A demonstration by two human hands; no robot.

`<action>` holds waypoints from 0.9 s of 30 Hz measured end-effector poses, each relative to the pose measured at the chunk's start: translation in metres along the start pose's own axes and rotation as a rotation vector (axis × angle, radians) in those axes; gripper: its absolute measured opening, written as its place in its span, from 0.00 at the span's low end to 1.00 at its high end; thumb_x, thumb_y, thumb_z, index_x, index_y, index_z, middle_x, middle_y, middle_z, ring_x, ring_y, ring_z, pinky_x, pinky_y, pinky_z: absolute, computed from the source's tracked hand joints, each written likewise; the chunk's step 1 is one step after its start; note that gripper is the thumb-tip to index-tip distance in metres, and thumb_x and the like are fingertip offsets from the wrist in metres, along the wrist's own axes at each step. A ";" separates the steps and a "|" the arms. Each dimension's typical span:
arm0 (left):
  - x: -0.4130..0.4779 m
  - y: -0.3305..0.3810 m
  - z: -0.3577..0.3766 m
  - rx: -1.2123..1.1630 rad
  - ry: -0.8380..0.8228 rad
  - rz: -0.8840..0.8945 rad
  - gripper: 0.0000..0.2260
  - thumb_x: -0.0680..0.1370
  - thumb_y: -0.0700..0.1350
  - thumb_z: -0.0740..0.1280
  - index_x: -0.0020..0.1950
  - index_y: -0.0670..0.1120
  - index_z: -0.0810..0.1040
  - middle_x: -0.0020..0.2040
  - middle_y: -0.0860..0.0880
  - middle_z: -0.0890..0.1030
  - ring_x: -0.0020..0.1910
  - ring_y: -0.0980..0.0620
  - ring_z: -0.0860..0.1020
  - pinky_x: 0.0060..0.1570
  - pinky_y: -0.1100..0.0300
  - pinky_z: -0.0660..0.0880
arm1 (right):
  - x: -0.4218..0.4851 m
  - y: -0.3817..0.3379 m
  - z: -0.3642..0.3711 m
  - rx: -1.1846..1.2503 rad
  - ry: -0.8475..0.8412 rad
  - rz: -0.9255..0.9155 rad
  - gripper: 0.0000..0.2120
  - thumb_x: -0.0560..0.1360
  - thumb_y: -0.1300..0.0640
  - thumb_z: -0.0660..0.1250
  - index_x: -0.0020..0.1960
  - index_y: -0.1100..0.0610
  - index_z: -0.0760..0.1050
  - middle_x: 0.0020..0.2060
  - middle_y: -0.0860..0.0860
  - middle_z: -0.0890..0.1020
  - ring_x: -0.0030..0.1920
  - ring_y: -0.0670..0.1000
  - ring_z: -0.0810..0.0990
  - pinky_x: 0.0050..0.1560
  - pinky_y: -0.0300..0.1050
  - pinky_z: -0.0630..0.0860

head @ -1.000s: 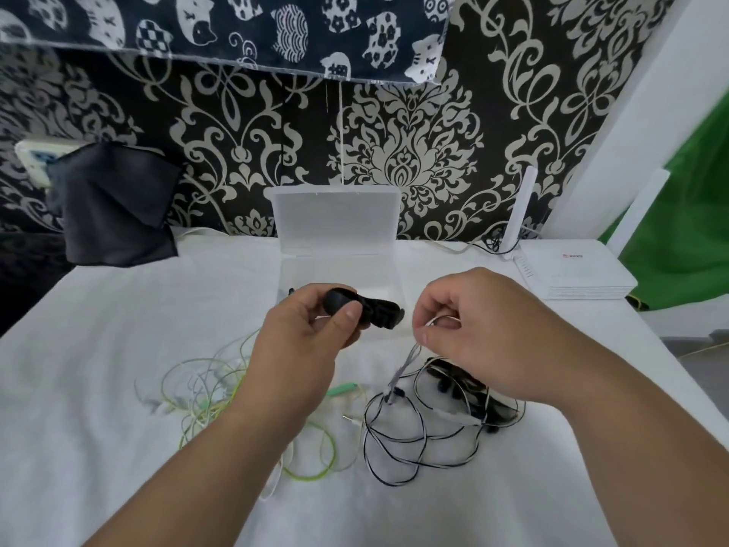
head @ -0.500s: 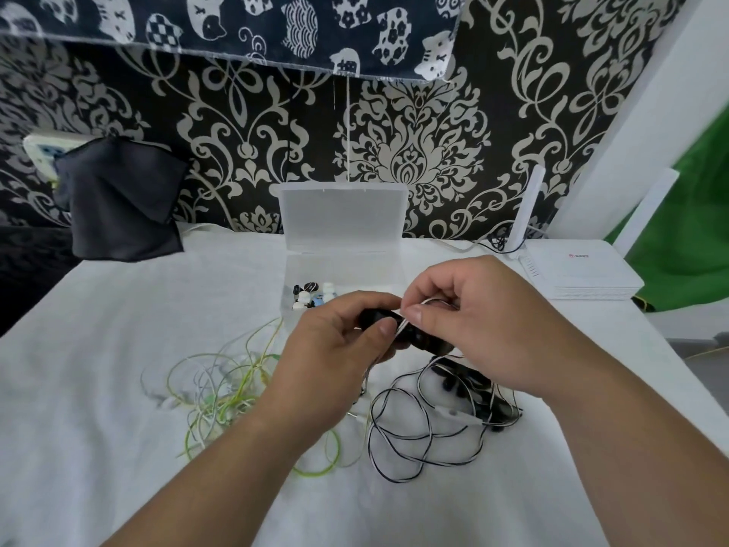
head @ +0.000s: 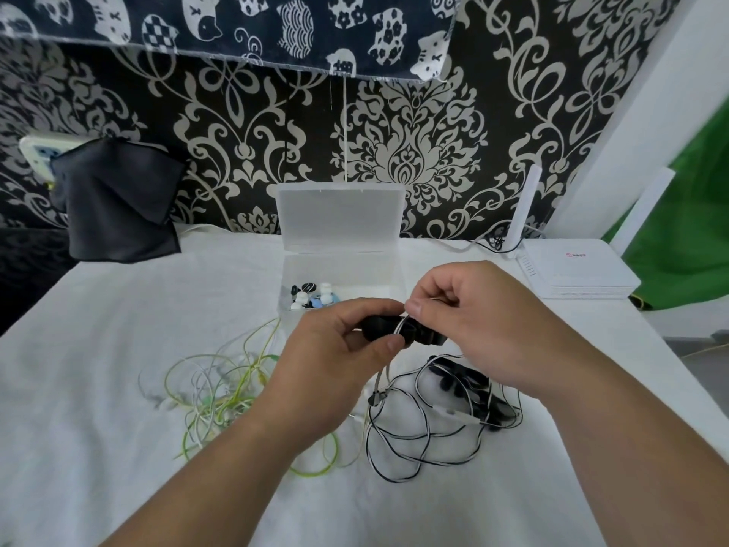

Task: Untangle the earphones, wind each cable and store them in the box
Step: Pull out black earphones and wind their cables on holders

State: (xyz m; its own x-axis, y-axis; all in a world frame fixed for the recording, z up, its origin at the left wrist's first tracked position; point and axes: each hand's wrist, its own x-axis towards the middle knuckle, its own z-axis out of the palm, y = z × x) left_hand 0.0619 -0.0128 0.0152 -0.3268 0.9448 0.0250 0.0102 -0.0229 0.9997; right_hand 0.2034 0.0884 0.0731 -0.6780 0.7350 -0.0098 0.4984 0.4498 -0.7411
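Two tangles lie on the tabletop (head: pixel 118 329): green earphones (head: pixel 221 392) leftmost; the left hand (head: pixel 335 365) grips a black ridged object (head: pixel 378 329), the right hand (head: pixel 473 321) pinches the black-and-white cable (head: pixel 449 412) onto it, before the open box (head: pixel 341 219). The router's (head: pixel 572 270) red logo is unreadable.

black-white earphones (head: pixel 453 413) loosely coiled at right; green earphones (head: pixel 240 388) tangled left; clear box (head: pixel 341 219) open behind

- Gripped winder (head: pixel 374 329): matt black plastic is shown.
- Pinched cable (head: pixel 400 327): a smooth striped sheath is shown.
- Box (head: pixel 341 219) behind the grip: frosted translucent plastic is seen.
- Cloth (head: pixel 118 349) beneath: matt white fabric.
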 end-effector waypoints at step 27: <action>-0.003 0.004 -0.004 0.126 0.107 -0.018 0.15 0.75 0.36 0.72 0.58 0.51 0.82 0.43 0.52 0.87 0.42 0.54 0.85 0.42 0.71 0.76 | -0.012 -0.019 -0.007 0.107 0.022 0.025 0.10 0.73 0.66 0.72 0.41 0.51 0.83 0.28 0.43 0.82 0.25 0.40 0.78 0.26 0.31 0.70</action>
State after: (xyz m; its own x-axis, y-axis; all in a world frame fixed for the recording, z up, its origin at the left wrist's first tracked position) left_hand 0.0593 -0.0170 0.0187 -0.4266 0.9044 0.0136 0.1194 0.0414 0.9920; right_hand 0.2059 0.0750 0.0921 -0.6538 0.7565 -0.0150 0.4534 0.3758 -0.8082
